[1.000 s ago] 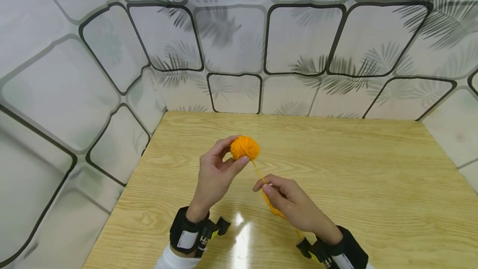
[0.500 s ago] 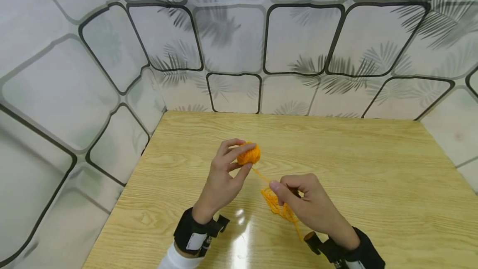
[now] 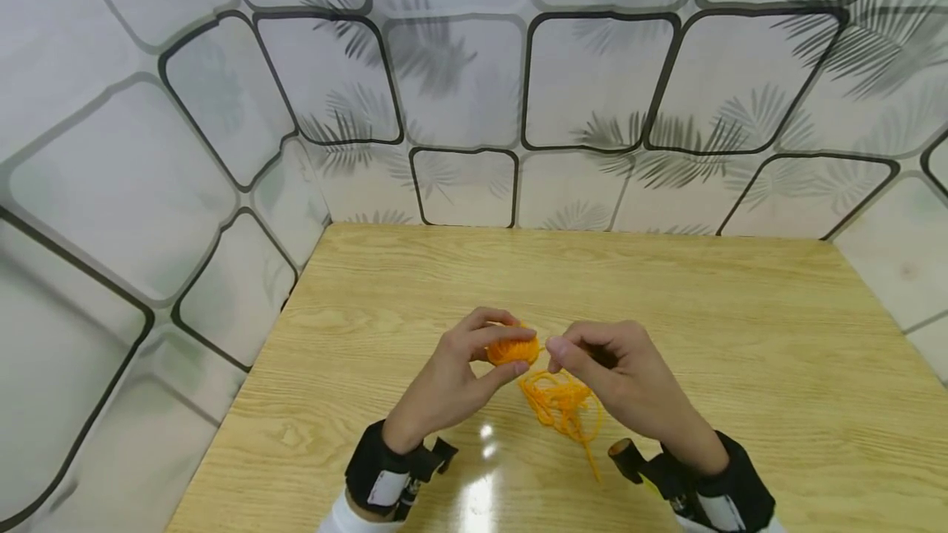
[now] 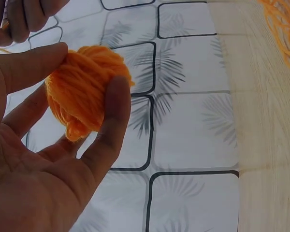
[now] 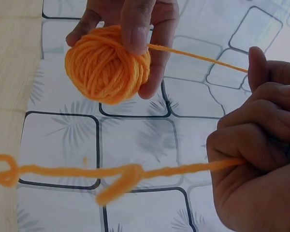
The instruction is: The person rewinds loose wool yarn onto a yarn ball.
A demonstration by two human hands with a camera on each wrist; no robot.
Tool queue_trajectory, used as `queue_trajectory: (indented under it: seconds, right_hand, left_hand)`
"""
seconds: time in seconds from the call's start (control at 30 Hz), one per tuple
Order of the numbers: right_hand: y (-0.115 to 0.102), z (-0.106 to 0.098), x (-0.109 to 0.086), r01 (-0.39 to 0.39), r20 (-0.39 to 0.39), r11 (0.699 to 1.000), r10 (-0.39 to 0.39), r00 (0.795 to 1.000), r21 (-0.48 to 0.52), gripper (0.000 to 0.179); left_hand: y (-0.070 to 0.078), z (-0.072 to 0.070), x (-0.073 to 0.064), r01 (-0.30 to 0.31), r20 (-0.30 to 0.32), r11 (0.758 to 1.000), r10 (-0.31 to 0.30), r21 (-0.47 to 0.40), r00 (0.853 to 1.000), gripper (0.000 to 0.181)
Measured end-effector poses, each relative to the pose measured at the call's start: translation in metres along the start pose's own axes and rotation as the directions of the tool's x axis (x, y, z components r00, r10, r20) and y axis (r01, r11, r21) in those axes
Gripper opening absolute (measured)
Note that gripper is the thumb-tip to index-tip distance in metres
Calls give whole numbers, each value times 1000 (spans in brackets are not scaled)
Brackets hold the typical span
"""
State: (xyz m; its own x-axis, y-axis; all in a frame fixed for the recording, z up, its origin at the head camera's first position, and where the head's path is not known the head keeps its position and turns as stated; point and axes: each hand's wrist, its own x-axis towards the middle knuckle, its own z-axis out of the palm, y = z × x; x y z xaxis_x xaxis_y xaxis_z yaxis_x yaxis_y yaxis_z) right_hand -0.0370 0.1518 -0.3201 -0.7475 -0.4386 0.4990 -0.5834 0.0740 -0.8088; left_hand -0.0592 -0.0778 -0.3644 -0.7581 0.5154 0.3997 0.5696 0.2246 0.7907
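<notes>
An orange ball of yarn (image 5: 106,67) is held in my left hand (image 3: 459,377), its thumb and fingertips gripping the sides. The left wrist view shows the wound strands of the yarn ball (image 4: 82,92) between thumb and fingers. My right hand (image 3: 629,377), to the right of the ball, pinches the yarn strand (image 5: 198,57) between thumb and forefinger. That strand runs taut from the ball to the pinch. A second length (image 5: 183,170) leaves the curled lower fingers of the right hand (image 5: 261,130). Below the hands, a loose tangle of yarn (image 3: 559,401) lies on the table.
The wooden table (image 3: 741,327) extends around both hands. A patterned wall covering (image 3: 467,81) with stone outlines and palm leaves rises behind it and at the left side. A black wrist strap with a camera (image 3: 392,471) sits on each forearm.
My left hand has moved down and to the right with the ball, its fingers now lying over the top. The right hand has shifted right and slightly up, uncovering more of the loose tangle.
</notes>
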Motion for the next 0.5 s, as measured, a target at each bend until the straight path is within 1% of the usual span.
queue_trajectory:
  seconds: [0.13,0.23,0.37,0.5]
  right_hand:
    - [6,-1,4,-17,-107,999,12,994,-43,33]
    - [12,-3,6,-49,-174,996,36,984,-71,29]
    - [18,-4,11,-75,-195,993,56,979,-91,22]
    - [22,-4,17,-95,-203,992,75,976,-88,17]
  left_hand:
    - [1,-2,-4,46,91,993,-36,-111,995,46]
    - [3,-2,-5,78,148,974,-47,-213,988,50]
    - [5,0,-5,67,164,950,-17,-305,986,44]
    - [4,2,-5,13,159,939,44,-343,986,40]
